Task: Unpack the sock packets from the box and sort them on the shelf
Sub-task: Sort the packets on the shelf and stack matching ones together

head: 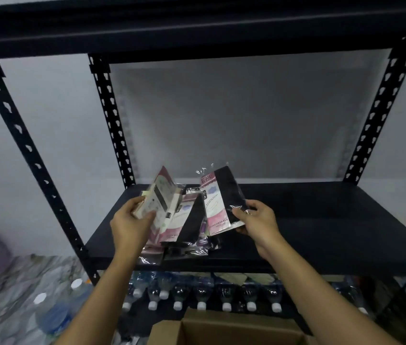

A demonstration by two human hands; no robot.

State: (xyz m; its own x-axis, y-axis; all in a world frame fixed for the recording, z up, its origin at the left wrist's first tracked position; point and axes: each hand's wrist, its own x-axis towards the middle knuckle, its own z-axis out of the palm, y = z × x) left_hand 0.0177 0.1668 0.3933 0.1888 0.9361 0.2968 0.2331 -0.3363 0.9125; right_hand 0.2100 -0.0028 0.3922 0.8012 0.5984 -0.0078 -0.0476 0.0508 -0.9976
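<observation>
The black sock packet in the right hand carries the only writing that can be read: the letters "ENE" in white on a dark red band at its top, and near its lower edge a word that looks like "COMFORTABLE". The smaller print on its pink and white card is too blurred to make out. The right hand grasps this packet at its lower right corner, thumb on the clear wrapper and fingers behind, and holds it tilted above the shelf.

The left hand grips a bundle of packets with pale cards and a dark barcode-like strip – nothing on them is legible. The thumb presses across the front of the bundle, which stands upright, just left of the packet in the other hand and apart from it.

Between and below the two hands a pile of packets lies flat on the black shelf, near its front edge, with pink cards and black socks overlapping under shiny wrappers.

An open cardboard box sits below the shelf's front edge, between the forearms. Water bottles with white caps lie in a row under the shelf.
</observation>
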